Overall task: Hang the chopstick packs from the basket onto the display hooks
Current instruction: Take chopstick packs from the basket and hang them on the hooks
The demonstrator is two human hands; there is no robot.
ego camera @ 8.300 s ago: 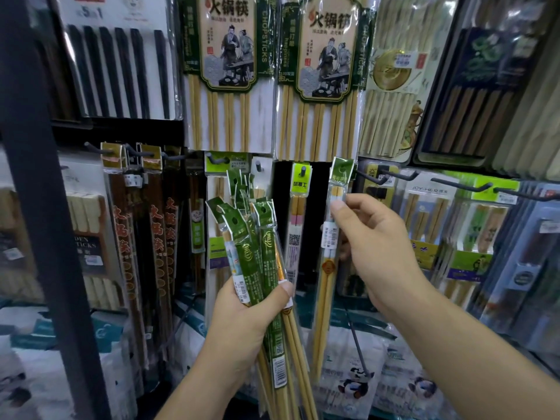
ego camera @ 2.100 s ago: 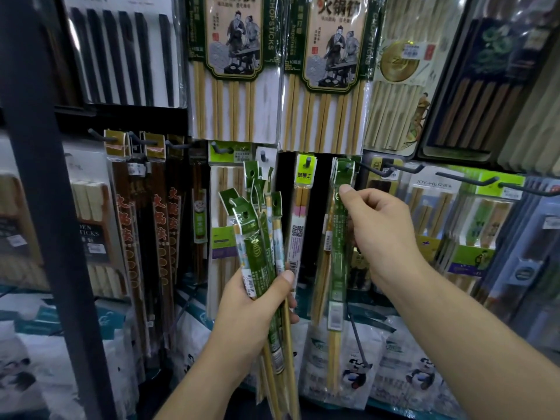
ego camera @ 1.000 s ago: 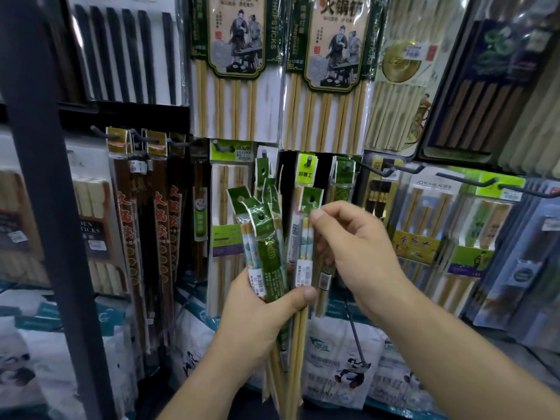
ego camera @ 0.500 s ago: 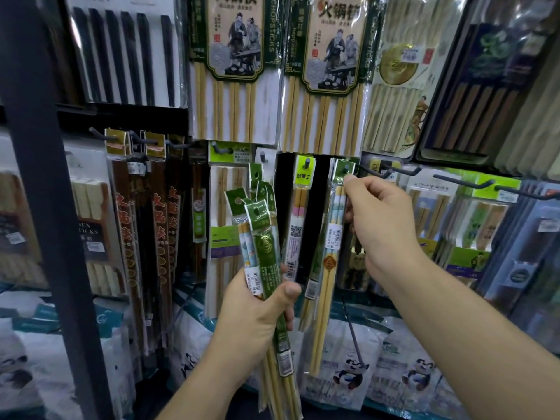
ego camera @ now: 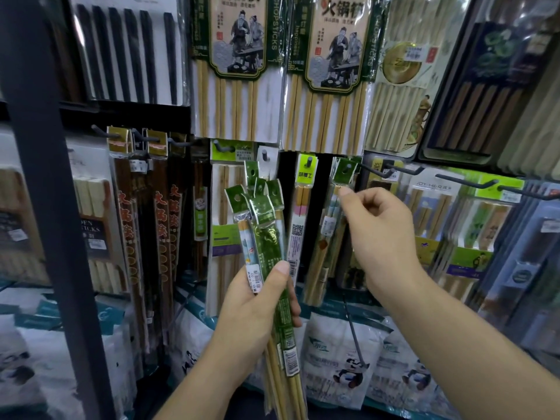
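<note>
Green-topped pack on hook — right hand pinches it just under its top; left hand clamps bundle.

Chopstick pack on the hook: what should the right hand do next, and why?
Probably let go and reach for another. The chopstick pack already seems threaded on its hook, the right hand only pinches it near the top, and the left hand grips a bundle of packs.
</note>
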